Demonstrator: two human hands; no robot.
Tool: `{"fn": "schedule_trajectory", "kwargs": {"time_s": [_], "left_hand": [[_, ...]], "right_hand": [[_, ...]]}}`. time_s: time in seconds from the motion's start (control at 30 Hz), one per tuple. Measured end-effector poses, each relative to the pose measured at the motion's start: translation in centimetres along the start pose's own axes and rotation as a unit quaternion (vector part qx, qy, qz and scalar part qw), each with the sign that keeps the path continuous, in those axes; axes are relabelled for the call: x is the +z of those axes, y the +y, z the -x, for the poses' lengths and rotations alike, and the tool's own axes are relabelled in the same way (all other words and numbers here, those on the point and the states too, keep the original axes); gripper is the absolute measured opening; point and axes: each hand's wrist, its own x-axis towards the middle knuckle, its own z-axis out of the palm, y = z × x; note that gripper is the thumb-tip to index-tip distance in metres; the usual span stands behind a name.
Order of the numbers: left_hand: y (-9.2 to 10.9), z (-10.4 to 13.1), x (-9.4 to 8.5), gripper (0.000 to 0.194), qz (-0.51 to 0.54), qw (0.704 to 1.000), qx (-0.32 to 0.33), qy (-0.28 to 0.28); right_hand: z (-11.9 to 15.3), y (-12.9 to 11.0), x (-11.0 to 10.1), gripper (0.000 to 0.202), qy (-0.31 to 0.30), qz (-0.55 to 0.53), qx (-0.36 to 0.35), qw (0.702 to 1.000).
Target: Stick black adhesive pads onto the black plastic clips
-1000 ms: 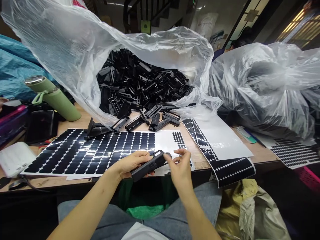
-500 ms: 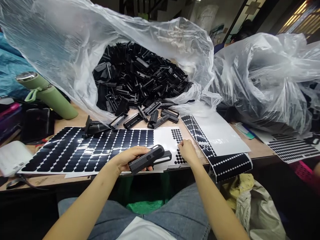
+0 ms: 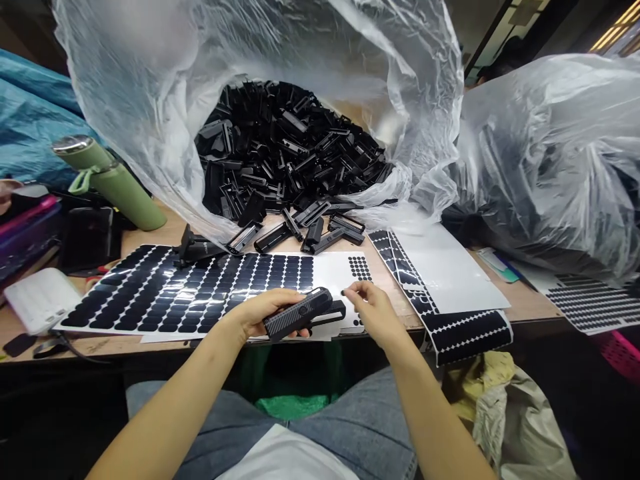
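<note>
Landmark for all positions: the large white sheet printed with rows of glossy black rounded patches (image 3: pixel 150 293), lying flat on the wooden table.

The left hand (image 3: pixel 263 315) is closed around the near end of a long black ribbed plastic bar (image 3: pixel 295 319), above the landmark's front right part. Thumb on top and fingers beneath presumably steady it while its far end and upper face are left exposed. A black open-framed loop (image 3: pixel 336 312) projects beside the bar; whether the two are joined cannot be told.

The right hand (image 3: pixel 377 313), just right of the landmark, is narrowed to a fingertip pinch on what appears to be a small round black dot (image 3: pixel 343 292), apart from the bar. The fine grip likely suits so small a piece.

At the landmark's right end lies a grid of small black dots (image 3: pixel 360 269), probably put there for short reach. Behind the landmark, a clear plastic bag (image 3: pixel 165 133) gapes toward the person, seemingly for access to its heap of black plastic parts (image 3: pixel 295 153). Several loose black parts (image 3: pixel 325 240) lie between bag and landmark.
</note>
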Motion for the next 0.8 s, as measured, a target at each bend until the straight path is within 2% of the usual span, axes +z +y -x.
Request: {"fn": "schedule_trajectory", "kwargs": {"time_s": [0.1,0.23,0.67,0.73,0.8], "left_hand": [[-0.1,-0.2,0.2,0.029,-0.003,1.0,0.002,0.004],[-0.2,-0.3,0.5,0.031,-0.007,1.0,0.002,-0.005],[-0.2,-0.3,1.3,0.023,0.016,1.0,0.012,0.017],[-0.4,-0.3,1.1,0.023,0.018,0.999,0.017,0.024],[-0.5,-0.3,0.9,0.026,0.013,0.999,0.021,0.023]], "right_hand": [[2.6,-3.5,1.3,0.011,-0.072,-0.072,-0.09,0.991],[3.5,-5.3,2.4,0.011,-0.083,-0.051,-0.088,0.991],[3.7,-4.7,3.2,0.01,-0.059,0.011,-0.107,0.992],[3.6,-4.4,3.1,0.004,-0.035,0.026,-0.12,0.992],[3.2,-3.8,2.7,0.007,0.02,0.047,-0.111,0.993]]}}
